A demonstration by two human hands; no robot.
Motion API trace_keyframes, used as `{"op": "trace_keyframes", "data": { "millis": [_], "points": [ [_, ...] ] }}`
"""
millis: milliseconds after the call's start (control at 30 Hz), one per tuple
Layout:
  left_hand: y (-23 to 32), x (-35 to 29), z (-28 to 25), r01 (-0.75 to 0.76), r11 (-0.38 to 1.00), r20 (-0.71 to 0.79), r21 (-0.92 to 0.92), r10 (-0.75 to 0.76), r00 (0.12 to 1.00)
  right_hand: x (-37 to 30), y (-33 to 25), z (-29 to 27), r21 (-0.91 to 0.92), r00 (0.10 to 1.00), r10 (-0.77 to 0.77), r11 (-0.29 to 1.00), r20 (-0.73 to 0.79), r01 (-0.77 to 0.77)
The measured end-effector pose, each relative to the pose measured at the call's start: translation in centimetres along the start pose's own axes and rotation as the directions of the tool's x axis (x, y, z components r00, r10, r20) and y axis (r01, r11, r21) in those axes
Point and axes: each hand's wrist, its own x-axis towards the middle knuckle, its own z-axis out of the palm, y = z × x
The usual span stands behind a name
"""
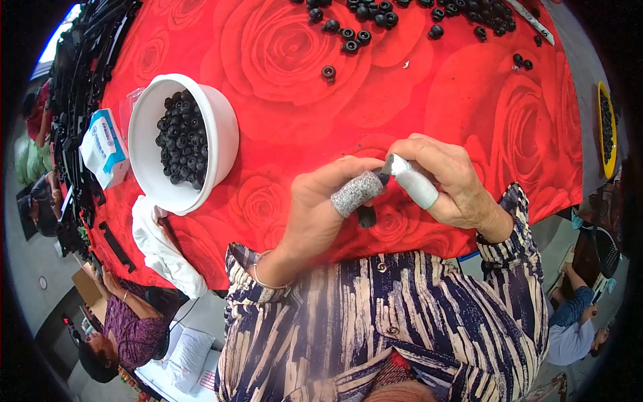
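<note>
My left hand [318,201], its thumb wrapped in speckled grey tape, is closed on a small black part [383,178] held between thumb and fingers. My right hand [445,175] meets it from the right, its thumb covered by a pale wrap. Between the right thumb and forefinger is a small grey blade-like piece [388,165], its edge against the black part. Below the left thumb another dark rounded piece [366,216] shows; whether the hand holds it cannot be told. To the left, a white bowl [224,127] contains many small round black parts [182,139].
Loose black parts [382,17] lie across the far side of the red rose-patterned tablecloth [301,120]. A white cloth [157,244], a tissue pack [105,147] and piled black strips [80,74] are at left. A yellow tray [601,127] is far right. Other people sit nearby.
</note>
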Motion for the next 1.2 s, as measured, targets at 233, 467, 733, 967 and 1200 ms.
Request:
{"op": "trace_keyframes", "data": {
  "millis": [233,467,733,967,1200],
  "points": [
    [0.01,-0.01,-0.17,0.034,0.999,0.002,-0.024,-0.034,0.999,0.05,0.24,0.02,-0.047,1.0,-0.022,0.999,-0.003,0.022],
    [-0.23,0.06,-0.56,0.065,0.991,0.016,-0.113,-0.064,0.998,0.05,0.31,0.04,-0.032,1.0,0.003,0.999,0.006,-0.003],
    [-0.01,0.17,-0.21,0.052,0.995,-0.007,-0.08,-0.053,0.999,0.02,0.63,0.26,-0.013,0.999,-0.03,0.999,-0.023,0.03],
    [0.07,0.17,-0.41,0.064,0.997,0.0,-0.043,-0.064,0.998,0.14,0.29,-0.14,-0.014,1.0,0.009,1.0,0.013,-0.009],
    [-0.05,0.14,-0.35,0.072,0.994,0.008,-0.083,-0.072,0.997,0.13,0.31,-0.11,0.008,1.0,-0.011,1.0,0.011,0.011]
  ]
}}
